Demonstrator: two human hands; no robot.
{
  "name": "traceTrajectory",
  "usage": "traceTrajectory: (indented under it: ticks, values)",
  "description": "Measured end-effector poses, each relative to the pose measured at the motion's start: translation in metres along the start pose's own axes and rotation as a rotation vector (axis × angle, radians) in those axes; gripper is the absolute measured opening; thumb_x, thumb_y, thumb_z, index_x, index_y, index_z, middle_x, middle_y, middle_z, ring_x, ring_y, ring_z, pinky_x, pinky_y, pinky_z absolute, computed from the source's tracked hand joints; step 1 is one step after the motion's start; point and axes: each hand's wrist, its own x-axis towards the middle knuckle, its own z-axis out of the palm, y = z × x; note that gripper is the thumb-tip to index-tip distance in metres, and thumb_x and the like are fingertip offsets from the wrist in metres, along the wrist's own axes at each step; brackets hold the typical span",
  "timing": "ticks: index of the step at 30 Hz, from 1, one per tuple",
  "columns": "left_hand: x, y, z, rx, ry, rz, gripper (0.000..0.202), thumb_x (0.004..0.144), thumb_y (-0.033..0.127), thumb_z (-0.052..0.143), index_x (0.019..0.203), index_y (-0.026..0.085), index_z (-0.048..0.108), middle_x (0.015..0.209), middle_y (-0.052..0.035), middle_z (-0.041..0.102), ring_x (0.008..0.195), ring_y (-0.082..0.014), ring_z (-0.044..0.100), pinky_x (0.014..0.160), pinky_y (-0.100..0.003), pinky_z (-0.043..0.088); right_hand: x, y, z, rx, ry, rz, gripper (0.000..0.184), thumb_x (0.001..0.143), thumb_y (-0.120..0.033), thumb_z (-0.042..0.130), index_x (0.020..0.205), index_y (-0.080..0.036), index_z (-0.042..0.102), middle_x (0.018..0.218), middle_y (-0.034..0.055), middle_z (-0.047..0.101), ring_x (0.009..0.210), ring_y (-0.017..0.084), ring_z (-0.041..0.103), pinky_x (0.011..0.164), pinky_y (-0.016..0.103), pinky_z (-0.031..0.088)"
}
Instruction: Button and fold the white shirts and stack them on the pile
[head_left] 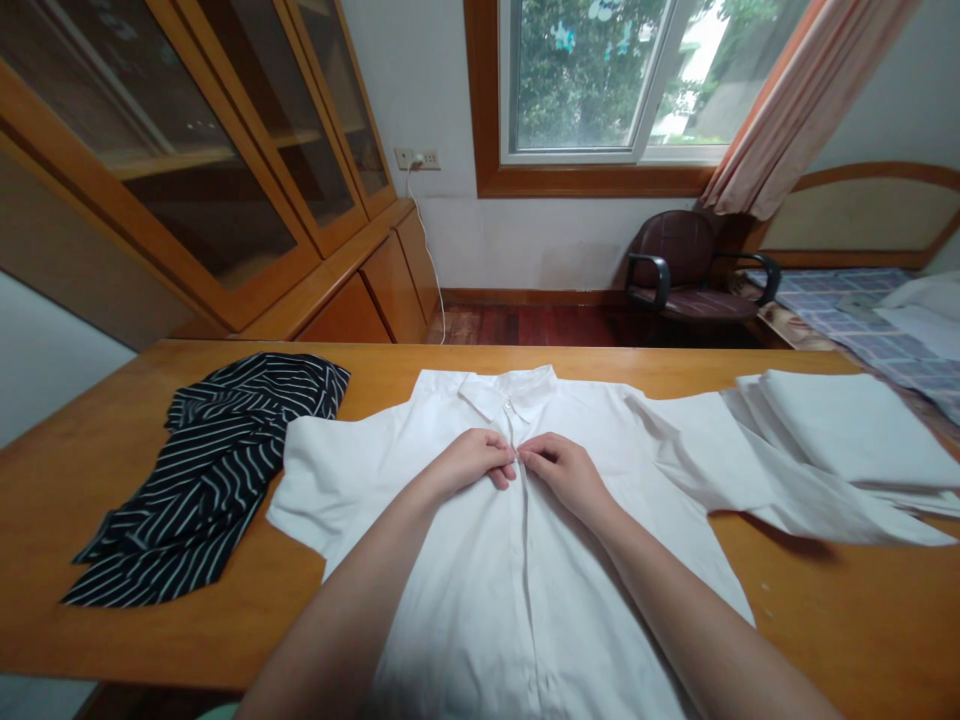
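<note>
1 wht shirt [472, 570], ctr of frame; L hand [476, 458] & R hand [564, 472] pinching its front placket [520, 540]. 1 blk striped cloth [225, 460], mid-left.

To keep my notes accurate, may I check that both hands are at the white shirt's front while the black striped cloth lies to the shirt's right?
Not quite: the head view shows the black striped cloth to the left of the white shirt. The left hand and right hand are indeed at the shirt's front.
</note>
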Motion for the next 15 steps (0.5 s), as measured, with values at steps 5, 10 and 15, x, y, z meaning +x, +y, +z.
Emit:
traceTrajectory:
  ticks: [5,10,15]
  values:
    - [0.0001,0.0016,0.0007,-0.012,-0.001,-0.005,0.011,0.079,0.024,0.065,0.075,0.014,0.066,0.072,-0.0049,0.074,0.058,-0.0124,0.067,0.061,-0.022,0.046,0.0008,-0.0002,-0.0009,-0.015,-0.006,0.04,0.012,0.084,-0.024,0.063,0.086,-0.021,0.075,0.086,0.0025,0.073,0.083,0.019,0.066,0.079,0.03,0.048]
    - [-0.0006,0.0035,0.0006,-0.044,0.001,-0.011,0.007,0.076,0.019,0.064,0.074,0.013,0.066,0.073,-0.0051,0.074,0.057,-0.0119,0.066,0.061,-0.022,0.046,-0.0005,-0.0015,0.0031,-0.05,0.053,0.057,0.002,0.08,-0.019,0.07,0.079,-0.02,0.071,0.078,0.0003,0.07,0.075,0.017,0.063,0.072,0.028,0.046]
    - [0.0001,0.0016,-0.0008,-0.042,-0.009,0.0,0.007,0.078,0.018,0.062,0.075,0.013,0.066,0.072,-0.005,0.074,0.057,-0.0121,0.067,0.06,-0.021,0.045,-0.003,-0.0025,0.0042,-0.121,0.059,-0.001,0.007,0.082,-0.016,0.071,0.078,-0.021,0.073,0.08,0.0009,0.069,0.077,0.017,0.062,0.074,0.029,0.046]
